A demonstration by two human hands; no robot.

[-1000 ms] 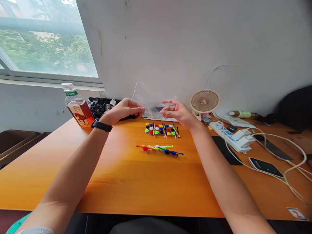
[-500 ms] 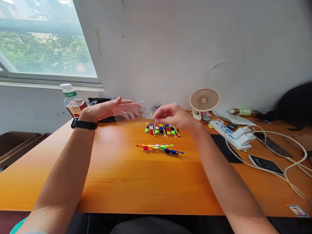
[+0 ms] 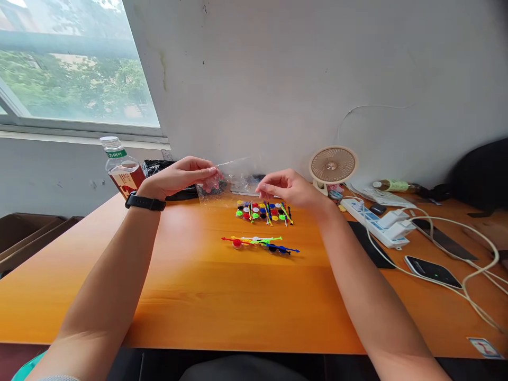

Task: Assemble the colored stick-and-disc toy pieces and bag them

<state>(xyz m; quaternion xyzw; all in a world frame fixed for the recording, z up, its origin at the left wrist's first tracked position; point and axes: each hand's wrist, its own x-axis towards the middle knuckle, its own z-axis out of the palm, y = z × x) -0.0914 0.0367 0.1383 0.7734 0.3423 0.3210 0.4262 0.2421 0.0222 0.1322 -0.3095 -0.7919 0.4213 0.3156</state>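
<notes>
A clear plastic bag [image 3: 234, 168] is pinched between the thumb and fingers of my left hand [image 3: 186, 173], which wears a black wristband. The bag hangs crumpled above the far part of the table and spreads toward my right hand [image 3: 283, 186]. That hand's thumb and fingers are closed in a pinch beside the bag; what lies between them cannot be made out. Below my right hand stands a group of small round multicoloured pieces [image 3: 263, 212] with thin coloured arrows across them. Nearer to me lies a row of coloured arrow spinners [image 3: 260, 243] on round bases.
A bottle of reddish-brown drink [image 3: 125, 172] stands at left by a black plastic bag [image 3: 155, 166]. At right are a small fan [image 3: 333, 165], a power strip [image 3: 375, 221] with white cables, a phone-like device [image 3: 433, 271] and a lying bottle [image 3: 397, 186].
My left fingers were spread with the clear film against them; now they have closed on the bag. The bag is raised and more spread out. My right hand stays nearly in place.
</notes>
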